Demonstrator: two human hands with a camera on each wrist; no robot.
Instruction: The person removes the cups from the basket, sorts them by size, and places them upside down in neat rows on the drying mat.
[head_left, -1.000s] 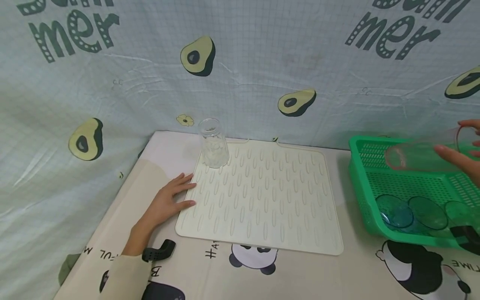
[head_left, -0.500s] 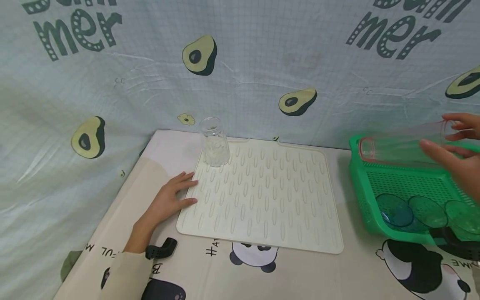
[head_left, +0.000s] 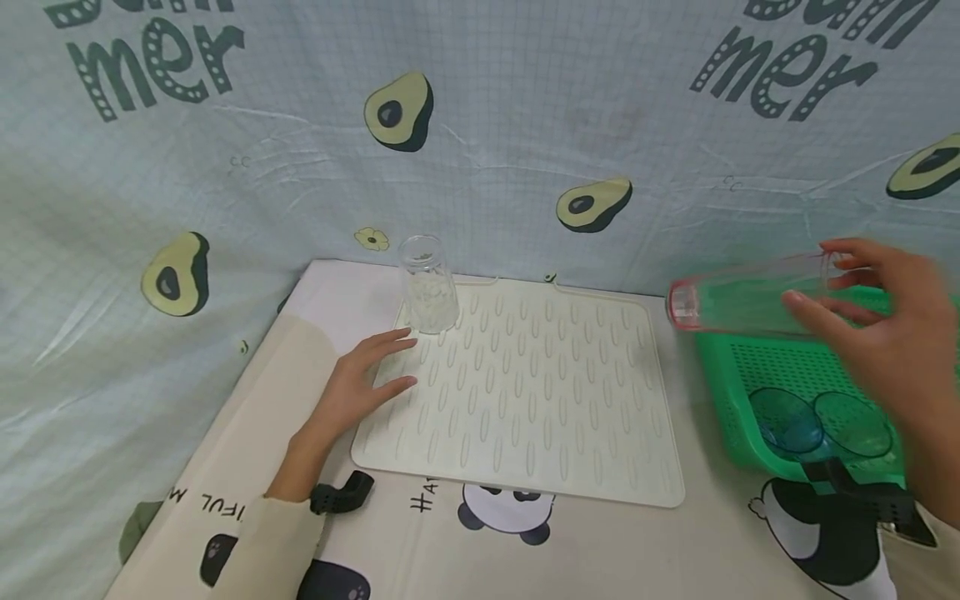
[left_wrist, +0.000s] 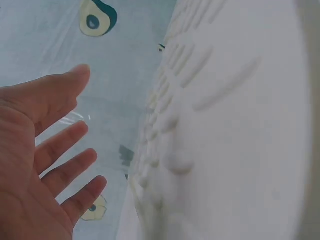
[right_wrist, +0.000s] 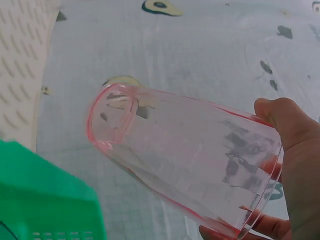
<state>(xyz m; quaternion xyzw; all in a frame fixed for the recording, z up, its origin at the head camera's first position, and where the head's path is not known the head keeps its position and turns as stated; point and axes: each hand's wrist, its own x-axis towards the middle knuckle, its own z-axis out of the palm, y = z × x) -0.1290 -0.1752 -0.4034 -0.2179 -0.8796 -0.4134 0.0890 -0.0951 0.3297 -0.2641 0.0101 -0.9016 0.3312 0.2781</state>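
My right hand grips a clear pink-tinted drinking glass near its rim. The glass lies sideways in the air over the left rim of the green basket, its base toward the mat. In the right wrist view the thumb and fingers pinch the rim end of the pink glass. My left hand, fingers spread and holding nothing, hovers at the left edge of the cream ridged mat. Just beyond those fingers, a clear glass stands on the mat's back left corner. In the left wrist view the left hand appears beside the mat.
The green basket stands to the right of the mat. Inside it are a blue glass and a greenish glass; my right arm hides part of the basket. A printed curtain hangs along the table's back edge.
My right hand has carried the pink glass leftward, from over the basket's middle to past its left rim. The left hand has shifted slightly right, over the mat's edge.
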